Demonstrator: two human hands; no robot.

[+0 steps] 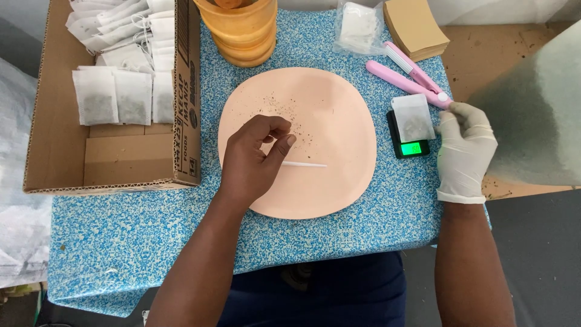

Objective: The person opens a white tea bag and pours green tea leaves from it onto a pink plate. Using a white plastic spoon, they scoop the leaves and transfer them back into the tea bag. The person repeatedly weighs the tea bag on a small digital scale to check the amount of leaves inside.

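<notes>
Surface (151, 242): It was blue with white speckles, and everything sat on it.
Cardboard box (130, 160): It stood at the left side of the surface. Its top was open.
Filled bags (112, 94): Many small white bags lay in rows inside the cardboard box.
Pink plate (339, 121): It lay flat in the middle of the surface. Tiny dark crumbs were spread on its upper part.
Big pale bag (535, 121): It was at the right edge, just beside the gloved hand. I could not tell what held it up.
Orange tub (242, 30): It stood right behind the pink plate.
Left hand (251, 160): It was bare and hung over the left part of the pink plate. Its fingers (284, 142) were pinched shut on one end of the white stick.
Right hand (465, 151): It wore a white glove and was just right of the little scale. Its fingers were curled in, but I could not tell what they held.
Pink tool (411, 79): It lay behind the little scale, near the right hand.
Little scale (410, 146): It was black with a green lit screen, just right of the pink plate.
Small white bag (413, 117): It lay on top of the little scale.
White stick (305, 164): It was thin and lay flat across the middle of the pink plate, pointing right.
</notes>
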